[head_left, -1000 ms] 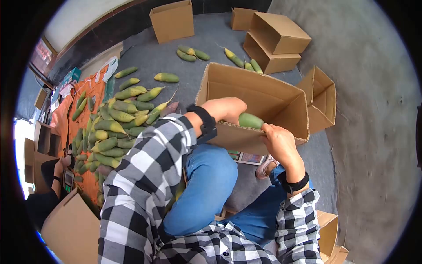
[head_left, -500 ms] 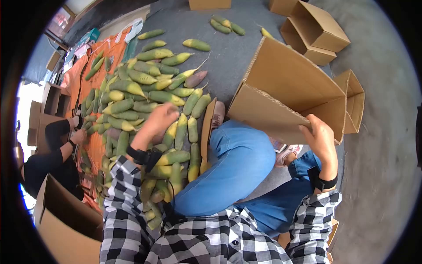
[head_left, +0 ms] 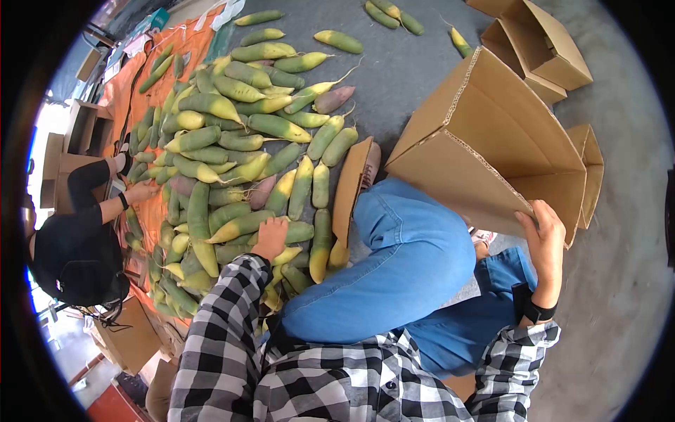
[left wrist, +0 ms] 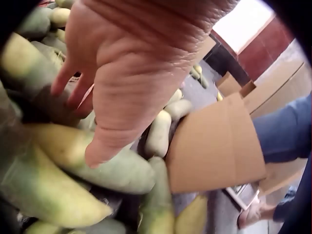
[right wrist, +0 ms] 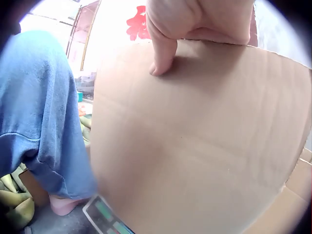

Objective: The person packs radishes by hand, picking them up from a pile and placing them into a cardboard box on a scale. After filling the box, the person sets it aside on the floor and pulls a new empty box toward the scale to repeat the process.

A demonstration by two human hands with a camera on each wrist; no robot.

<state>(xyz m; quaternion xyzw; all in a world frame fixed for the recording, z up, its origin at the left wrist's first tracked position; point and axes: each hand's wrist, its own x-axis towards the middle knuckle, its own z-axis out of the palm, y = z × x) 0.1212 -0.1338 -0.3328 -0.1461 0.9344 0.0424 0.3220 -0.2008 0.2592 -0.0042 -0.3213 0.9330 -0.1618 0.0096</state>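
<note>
Over the pile of green-and-yellow radishes [head_left: 285,128], the left hand [head_left: 271,238] reaches down with its fingers spread. Its thumb touches a radish [left wrist: 129,170] in the left wrist view, where the other fingers of the left hand [left wrist: 124,78] point down among the pile. A large cardboard box [head_left: 464,172] stands tilted beyond the knees, its opening facing up and right. The right hand [head_left: 545,235] grips the box's near top edge; in the right wrist view the thumb of the right hand [right wrist: 200,22] lies on the outer face of the cardboard [right wrist: 180,136].
A cardboard flap [head_left: 347,186] stands between the pile and the left shin. More boxes [head_left: 552,46] lie at the back right, with loose radishes [head_left: 338,41] on the grey floor. Another person [head_left: 77,246] sits at the left. A scale [right wrist: 105,217] shows beneath the box.
The left hand has left the box and moved left and down onto the pile. The right hand has kept its grip on the box edge. The head view has shifted toward the radishes.
</note>
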